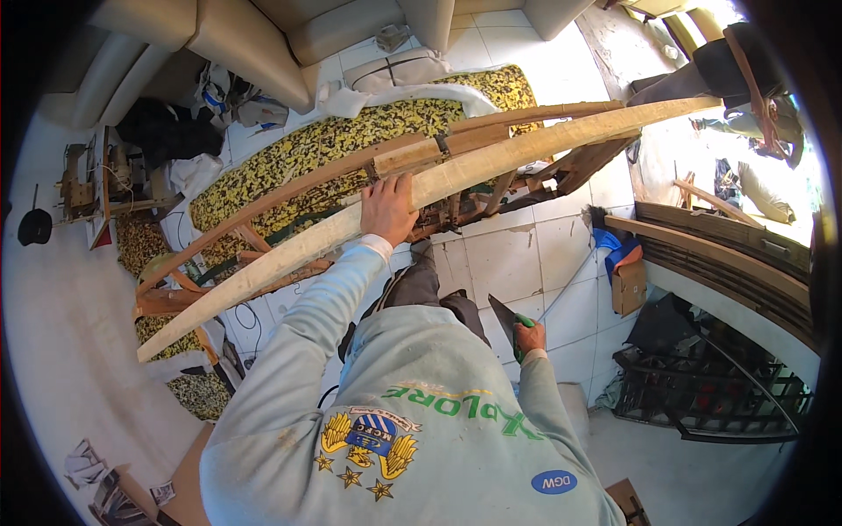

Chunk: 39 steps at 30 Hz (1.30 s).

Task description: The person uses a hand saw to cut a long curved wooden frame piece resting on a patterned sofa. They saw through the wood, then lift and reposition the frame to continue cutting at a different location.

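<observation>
A long pale wooden plank [298, 252] stretches across the view from lower left to upper right. My left hand [388, 209] is closed over its near edge around the middle, fingers curled onto its top face. Beneath and behind the plank stands a reddish-brown wooden frame [351, 164] with curved rails and short cross pieces. Down by my right side, apart from the plank, my right hand [530, 337] grips a handsaw [503, 316] by its green handle. The saw's dark blade points up and to the left.
Yellow-and-black patterned fabric [289, 153] lies on the tiles behind the frame, near cream upholstered seats [246, 53]. To the right are a blue-headed broom [605, 238], a cardboard box [628, 289], stacked wooden boards [719, 254] and a black slatted frame [702, 390]. Another person's leg [693, 81] shows upper right.
</observation>
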{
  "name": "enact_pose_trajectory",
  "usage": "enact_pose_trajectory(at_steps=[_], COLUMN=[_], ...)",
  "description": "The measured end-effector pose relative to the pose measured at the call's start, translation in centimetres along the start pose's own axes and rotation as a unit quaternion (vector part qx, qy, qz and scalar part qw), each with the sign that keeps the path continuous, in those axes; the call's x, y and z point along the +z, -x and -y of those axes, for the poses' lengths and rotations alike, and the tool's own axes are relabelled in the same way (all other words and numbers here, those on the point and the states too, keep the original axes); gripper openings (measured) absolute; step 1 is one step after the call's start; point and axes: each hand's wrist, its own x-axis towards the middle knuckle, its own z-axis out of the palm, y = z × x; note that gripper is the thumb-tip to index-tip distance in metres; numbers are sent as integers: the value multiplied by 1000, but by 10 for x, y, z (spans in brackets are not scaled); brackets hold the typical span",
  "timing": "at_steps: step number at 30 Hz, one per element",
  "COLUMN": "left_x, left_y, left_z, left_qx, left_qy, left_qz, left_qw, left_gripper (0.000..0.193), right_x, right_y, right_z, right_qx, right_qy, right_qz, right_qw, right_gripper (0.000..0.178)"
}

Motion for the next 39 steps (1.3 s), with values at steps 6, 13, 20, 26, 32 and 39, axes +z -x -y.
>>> enact_pose_trajectory(at_steps=[6,13,20,26,32,39], left_x=[-3,-1,3,-3,-2,-3], left_y=[-8,-25,-60,-78,-75,-72], left_z=[6,21,47,49,48,47], left_qx=[1,13,21,-9,-19,-12], left_qy=[8,-9,14,26,15,28], left_qz=[9,1,8,45,37,37], left_qw=[1000,1000,1000,999,999,999], left_gripper=[84,80,80,84,84,83], right_x=[-9,-11,1,13,14,6], right_y=[3,7,10,17,29,25], right_z=[27,33,-1,-15,-2,19], right_qx=[-40,-83,-15,-3,16,-22], right_qy=[-35,5,5,-5,-42,-24], right_qz=[-31,-79,-57,-46,-37,-49], right_qw=[998,993,998,999,998,998], right_gripper=[37,35,37,37,38,38])
